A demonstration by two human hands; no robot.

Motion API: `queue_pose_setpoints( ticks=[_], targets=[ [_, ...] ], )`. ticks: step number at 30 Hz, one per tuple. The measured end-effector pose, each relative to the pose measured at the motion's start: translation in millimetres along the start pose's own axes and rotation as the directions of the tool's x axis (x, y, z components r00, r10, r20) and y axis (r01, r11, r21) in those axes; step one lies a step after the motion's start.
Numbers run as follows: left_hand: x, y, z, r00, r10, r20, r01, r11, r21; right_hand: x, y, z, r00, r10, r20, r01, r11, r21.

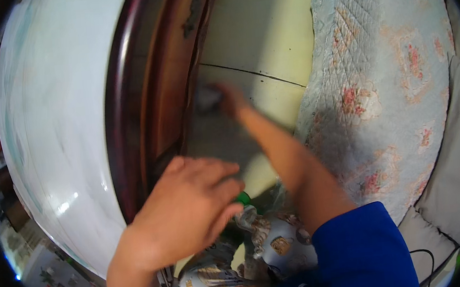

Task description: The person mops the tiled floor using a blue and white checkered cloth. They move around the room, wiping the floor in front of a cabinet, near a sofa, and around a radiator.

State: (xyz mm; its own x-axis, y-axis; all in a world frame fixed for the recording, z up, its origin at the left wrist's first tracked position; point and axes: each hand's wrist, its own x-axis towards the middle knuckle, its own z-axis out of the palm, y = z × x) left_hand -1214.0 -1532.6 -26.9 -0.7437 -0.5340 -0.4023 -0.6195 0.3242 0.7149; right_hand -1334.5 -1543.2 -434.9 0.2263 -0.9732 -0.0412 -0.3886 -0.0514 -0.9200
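Note:
My right hand (232, 99) reaches down by the base of the dark wooden furniture, close to the floor. It is blurred by motion. At its fingers is a small whitish-grey object (208, 99), too smeared to name; the hand appears to grip it. Nearer to me, my left hand (196, 200) hovers palm down beside the table's edge, its fingers bent and a little apart, with nothing seen in it. Its underside is hidden. Just past its fingertips shows a green object (243, 198), partly covered.
On the left stands a table with a glossy white top (65, 118) and a reddish-brown wooden side (170, 87). Pale floor tiles (260, 28) run between it and a sofa under a quilted floral cover (374, 88). Patterned fabric (281, 244) is below me, near a grey cushion (447, 155).

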Motion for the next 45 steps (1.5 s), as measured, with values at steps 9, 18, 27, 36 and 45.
queue_pose_setpoints(
  ticks=[9,18,27,36,45],
  targets=[
    [9,13,1,0.996,-0.085,-0.025,0.085,0.996,-0.001,191,22,-22,0.895,-0.096,-0.435,-0.256,0.687,-0.680],
    [-1,15,6,0.991,-0.127,-0.036,0.129,0.989,0.069,-89,-46,174,0.741,-0.423,0.521,0.614,0.740,-0.274],
    [-21,-4,18,0.994,-0.079,-0.077,0.085,0.993,0.083,-79,-61,75,0.439,-0.135,0.888,0.394,0.918,-0.054],
    [-11,3,18,0.997,-0.025,-0.074,0.030,0.997,0.065,44,-1,-20,0.934,-0.293,0.203,0.356,0.771,-0.527],
    [-34,-21,47,0.996,-0.042,-0.080,0.055,0.982,0.179,-97,-66,5,0.501,0.079,0.862,0.452,0.825,-0.339]
  ],
)
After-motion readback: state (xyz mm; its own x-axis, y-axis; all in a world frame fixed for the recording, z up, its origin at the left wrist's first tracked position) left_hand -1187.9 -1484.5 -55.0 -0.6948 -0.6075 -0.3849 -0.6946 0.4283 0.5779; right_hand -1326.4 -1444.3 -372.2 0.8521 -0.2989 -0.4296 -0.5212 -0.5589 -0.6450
